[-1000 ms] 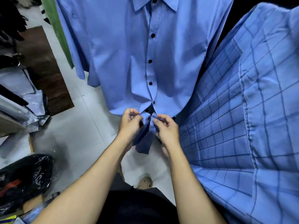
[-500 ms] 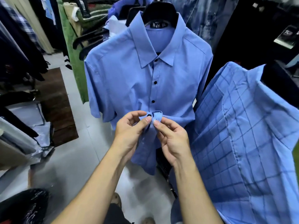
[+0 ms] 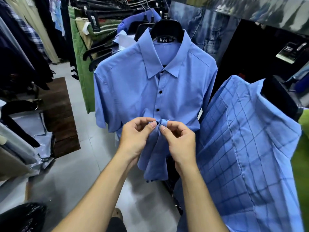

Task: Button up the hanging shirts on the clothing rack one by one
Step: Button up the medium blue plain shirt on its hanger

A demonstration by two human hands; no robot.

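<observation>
Left hand (image 3: 135, 136) and right hand (image 3: 179, 139) pinch shirt (image 3: 133, 91) placket between them.

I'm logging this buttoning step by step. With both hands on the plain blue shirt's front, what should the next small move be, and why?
Probably push the black button through its hole. The left hand and right hand both pinch the bunched placket of the plain blue shirt, thumbs either side of that button, which doesn't look fully seated. The buttons above look fastened.
</observation>
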